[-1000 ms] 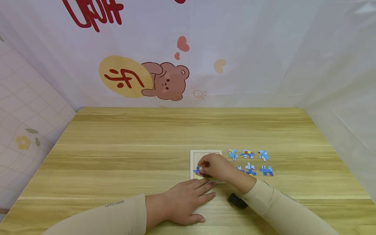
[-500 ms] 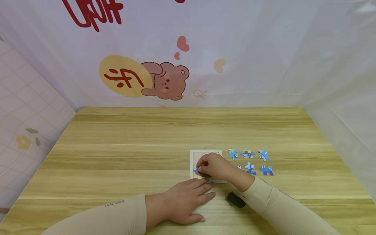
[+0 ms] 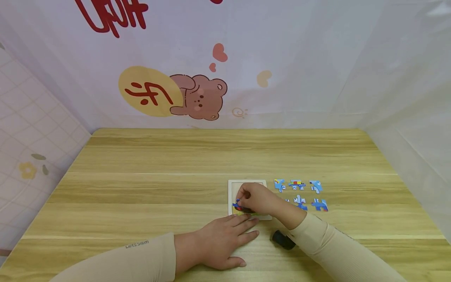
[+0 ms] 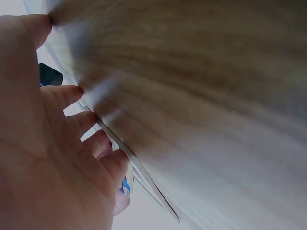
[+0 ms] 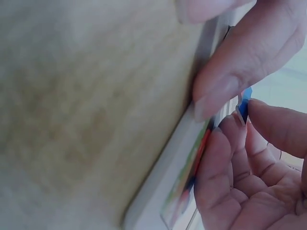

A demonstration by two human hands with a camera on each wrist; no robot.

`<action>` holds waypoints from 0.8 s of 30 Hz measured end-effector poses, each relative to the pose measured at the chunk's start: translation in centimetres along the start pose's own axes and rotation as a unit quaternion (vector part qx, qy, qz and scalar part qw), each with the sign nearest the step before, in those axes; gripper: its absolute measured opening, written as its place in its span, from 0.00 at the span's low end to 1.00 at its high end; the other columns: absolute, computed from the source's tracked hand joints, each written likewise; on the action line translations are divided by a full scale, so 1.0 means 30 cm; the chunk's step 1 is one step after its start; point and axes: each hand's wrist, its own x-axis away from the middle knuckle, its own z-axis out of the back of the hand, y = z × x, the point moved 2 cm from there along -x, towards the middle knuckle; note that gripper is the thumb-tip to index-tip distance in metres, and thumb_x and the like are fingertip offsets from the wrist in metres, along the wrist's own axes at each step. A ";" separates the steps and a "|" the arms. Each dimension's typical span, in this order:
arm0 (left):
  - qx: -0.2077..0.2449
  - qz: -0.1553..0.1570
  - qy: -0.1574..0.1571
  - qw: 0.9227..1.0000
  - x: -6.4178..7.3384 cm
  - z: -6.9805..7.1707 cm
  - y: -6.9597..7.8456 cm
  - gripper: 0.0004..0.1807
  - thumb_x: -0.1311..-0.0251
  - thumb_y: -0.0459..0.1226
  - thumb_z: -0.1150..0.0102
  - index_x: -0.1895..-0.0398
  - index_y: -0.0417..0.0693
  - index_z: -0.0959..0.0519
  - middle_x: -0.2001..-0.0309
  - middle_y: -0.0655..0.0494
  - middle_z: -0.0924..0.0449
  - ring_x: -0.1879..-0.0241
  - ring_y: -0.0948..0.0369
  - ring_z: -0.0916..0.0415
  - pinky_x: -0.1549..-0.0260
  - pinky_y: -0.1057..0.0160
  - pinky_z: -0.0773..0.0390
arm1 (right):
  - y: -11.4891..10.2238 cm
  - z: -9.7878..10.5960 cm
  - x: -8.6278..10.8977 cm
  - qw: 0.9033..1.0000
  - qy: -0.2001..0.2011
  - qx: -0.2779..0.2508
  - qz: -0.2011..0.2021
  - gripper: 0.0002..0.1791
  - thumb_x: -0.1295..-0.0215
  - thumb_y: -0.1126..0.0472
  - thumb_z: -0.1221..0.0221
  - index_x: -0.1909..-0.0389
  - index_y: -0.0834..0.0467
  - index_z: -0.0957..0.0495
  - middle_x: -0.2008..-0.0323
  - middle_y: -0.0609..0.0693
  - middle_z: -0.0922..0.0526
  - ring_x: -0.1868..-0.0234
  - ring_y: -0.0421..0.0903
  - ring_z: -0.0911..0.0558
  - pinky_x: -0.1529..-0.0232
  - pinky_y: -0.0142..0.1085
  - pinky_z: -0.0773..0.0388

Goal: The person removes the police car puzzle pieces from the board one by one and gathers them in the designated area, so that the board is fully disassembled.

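Observation:
My right hand is over the left part of a small pale wooden puzzle tray. Its thumb and fingertips pinch a blue jigsaw piece, which stands tilted in the right wrist view. Beneath that hand, dark, red and yellow-green picture parts show inside the tray, partly covered. My left hand lies palm down with spread fingers, its fingertips at the tray's near rim. In the left wrist view those fingertips meet the tray edge.
Right of the tray, several loose jigsaw pieces lie in two rows, among them a sky-blue corner piece and a blue piece. My right forearm partly covers the nearer row. A small black object shows beside my right sleeve.
My right hand has risen slightly, and the blue jigsaw piece has tilted up with it. More of the dark and red picture below now shows. My left hand stays put.

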 end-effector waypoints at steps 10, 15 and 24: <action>0.007 -0.002 0.000 1.000 -0.002 0.005 -0.001 0.37 0.33 0.63 0.61 0.28 0.54 0.37 0.27 0.51 0.43 0.28 0.54 0.46 0.34 0.61 0.40 | 0.014 0.012 0.003 0.997 -0.016 -0.077 0.002 0.02 0.37 0.70 0.42 0.68 0.65 0.25 0.76 0.48 0.23 0.75 0.40 0.27 0.74 0.32 0.29; 0.005 -0.001 -0.007 1.000 -0.003 0.003 0.000 0.37 0.33 0.63 0.62 0.28 0.55 0.38 0.27 0.52 0.44 0.28 0.55 0.46 0.35 0.60 0.38 | 0.031 0.017 0.001 0.992 -0.024 -0.125 -0.024 0.02 0.35 0.70 0.44 0.66 0.66 0.26 0.76 0.49 0.26 0.77 0.41 0.29 0.75 0.31 0.30; -0.007 0.001 -0.013 1.000 0.001 0.003 0.006 0.37 0.33 0.63 0.63 0.28 0.55 0.38 0.27 0.52 0.44 0.28 0.55 0.46 0.35 0.61 0.38 | 0.023 0.020 0.003 0.988 -0.031 -0.149 -0.023 0.03 0.34 0.70 0.44 0.64 0.68 0.27 0.76 0.48 0.27 0.78 0.42 0.31 0.76 0.31 0.33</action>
